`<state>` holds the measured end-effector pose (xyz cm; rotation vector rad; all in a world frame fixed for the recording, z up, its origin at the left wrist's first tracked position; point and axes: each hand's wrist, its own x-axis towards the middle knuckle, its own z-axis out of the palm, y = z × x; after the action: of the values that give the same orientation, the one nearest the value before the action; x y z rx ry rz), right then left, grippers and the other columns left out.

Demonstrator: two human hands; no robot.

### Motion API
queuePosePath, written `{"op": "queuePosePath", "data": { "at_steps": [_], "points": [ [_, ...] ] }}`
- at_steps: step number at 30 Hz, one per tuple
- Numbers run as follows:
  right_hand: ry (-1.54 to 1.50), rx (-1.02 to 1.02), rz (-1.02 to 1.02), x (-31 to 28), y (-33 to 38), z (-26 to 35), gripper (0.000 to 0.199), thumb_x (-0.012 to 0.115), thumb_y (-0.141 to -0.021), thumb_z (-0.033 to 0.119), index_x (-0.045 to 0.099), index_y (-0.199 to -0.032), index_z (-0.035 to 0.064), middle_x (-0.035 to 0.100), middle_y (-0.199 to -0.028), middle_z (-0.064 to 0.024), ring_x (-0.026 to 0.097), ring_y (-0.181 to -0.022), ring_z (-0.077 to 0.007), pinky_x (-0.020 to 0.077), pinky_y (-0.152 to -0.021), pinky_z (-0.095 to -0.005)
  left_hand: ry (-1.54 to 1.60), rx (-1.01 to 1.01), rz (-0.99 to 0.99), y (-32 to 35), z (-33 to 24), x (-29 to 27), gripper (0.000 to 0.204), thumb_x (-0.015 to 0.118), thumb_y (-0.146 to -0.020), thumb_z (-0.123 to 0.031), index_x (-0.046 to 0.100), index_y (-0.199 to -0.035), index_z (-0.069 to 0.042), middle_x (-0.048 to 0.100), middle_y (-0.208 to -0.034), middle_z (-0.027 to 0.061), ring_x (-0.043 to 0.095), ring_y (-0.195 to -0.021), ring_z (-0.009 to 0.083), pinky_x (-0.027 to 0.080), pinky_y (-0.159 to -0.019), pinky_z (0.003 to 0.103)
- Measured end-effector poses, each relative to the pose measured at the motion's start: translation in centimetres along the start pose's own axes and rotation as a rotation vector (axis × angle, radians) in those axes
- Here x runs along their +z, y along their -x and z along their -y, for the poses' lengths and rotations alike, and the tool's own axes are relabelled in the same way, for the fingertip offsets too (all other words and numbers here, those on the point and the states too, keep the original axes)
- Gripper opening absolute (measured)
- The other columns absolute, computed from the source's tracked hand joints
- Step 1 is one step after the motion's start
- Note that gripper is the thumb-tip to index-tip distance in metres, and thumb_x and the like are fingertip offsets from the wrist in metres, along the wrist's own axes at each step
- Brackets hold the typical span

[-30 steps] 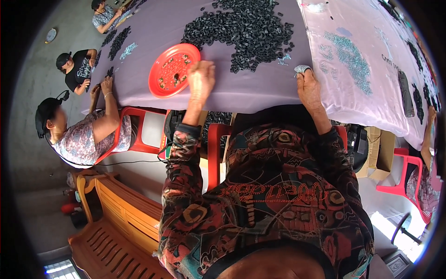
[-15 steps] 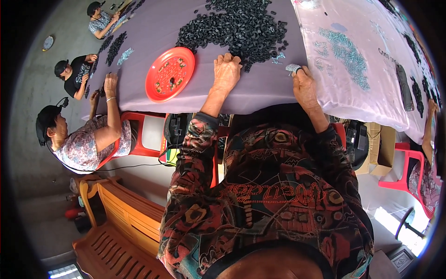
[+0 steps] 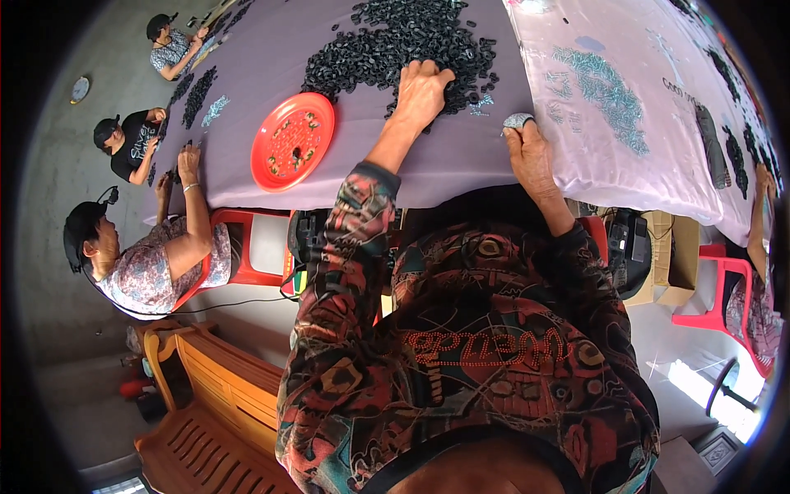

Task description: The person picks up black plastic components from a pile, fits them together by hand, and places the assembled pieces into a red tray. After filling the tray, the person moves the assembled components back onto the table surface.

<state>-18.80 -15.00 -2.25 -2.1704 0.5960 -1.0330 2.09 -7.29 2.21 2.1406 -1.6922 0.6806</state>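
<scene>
Up top, left hand (image 3: 422, 89) fingers dig into glossy black pieces (image 3: 387, 41); right hand (image 3: 529, 148) seemingly pinches some.

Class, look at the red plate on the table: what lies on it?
On the red plate lie a few small dark pieces, one near its middle and others toward the rim. Nothing covers it; they are too small to identify.
</scene>
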Motion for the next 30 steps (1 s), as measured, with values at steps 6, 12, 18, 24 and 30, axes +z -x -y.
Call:
{"op": "queuePosePath", "data": {
  "at_steps": [6,12,18,24,30],
  "points": [
    [-0.011,-0.085,-0.018,0.2,-0.1,-0.2,0.014,0.056,-0.082,0.010,0.047,-0.083,-0.0013,0.055,-0.081,-0.0199,0.054,-0.075,-0.0390,0.0432,-0.065,-0.0459,-0.131,-0.067,0.257,-2.0,-1.1,1.8,0.024,0.065,-0.070,-0.009,0.063,-0.094,-0.010,0.054,-0.098,0.0102,0.050,-0.095,0.0296,0.042,-0.083,0.042],
    [-0.064,-0.008,-0.007,0.0,-0.1,0.1,0.014,0.057,-0.081,0.010,0.049,-0.082,-0.0011,0.057,-0.082,-0.0184,0.055,-0.074,-0.0378,0.0440,-0.065,-0.0439,-0.053,-0.036,-0.014,-0.8,-0.4,2.9,0.018,0.062,-0.068,-0.005,0.061,-0.086,-0.008,0.054,-0.091,0.0095,0.049,-0.089,0.0289,0.040,-0.077,0.042],
    [-0.086,0.034,-0.005,-0.4,-0.1,0.7,0.015,0.061,-0.079,0.010,0.050,-0.079,-0.0007,0.058,-0.078,-0.0163,0.057,-0.071,-0.0344,0.0448,-0.062,-0.0402,-0.097,0.043,-0.208,-0.5,0.1,3.0,0.014,0.057,-0.069,-0.004,0.059,-0.081,-0.010,0.055,-0.079,0.0063,0.049,-0.080,0.0251,0.037,-0.070,0.038],
    [-0.233,0.063,-0.049,-0.4,0.0,0.2,0.012,0.062,-0.079,0.009,0.055,-0.083,-0.0005,0.059,-0.075,-0.0103,0.058,-0.066,-0.0185,0.0457,-0.062,-0.0299,0.763,-0.431,-0.276,-0.7,-1.6,0.2,0.023,0.053,-0.074,0.008,0.060,-0.093,-0.004,0.059,-0.079,0.0101,0.060,-0.072,0.0202,0.048,-0.066,0.032],
    [-0.681,0.218,-0.095,0.1,-0.7,-1.1,0.013,0.065,-0.080,0.009,0.060,-0.088,0.0009,0.060,-0.078,0.0007,0.052,-0.070,-0.0050,0.0438,-0.063,-0.0208,1.780,-0.588,-0.238,2.5,-4.6,-5.1,0.018,0.049,-0.083,0.008,0.057,-0.098,0.001,0.056,-0.081,0.0054,0.061,-0.071,0.0163,0.052,-0.065,0.029]
  ]
}}
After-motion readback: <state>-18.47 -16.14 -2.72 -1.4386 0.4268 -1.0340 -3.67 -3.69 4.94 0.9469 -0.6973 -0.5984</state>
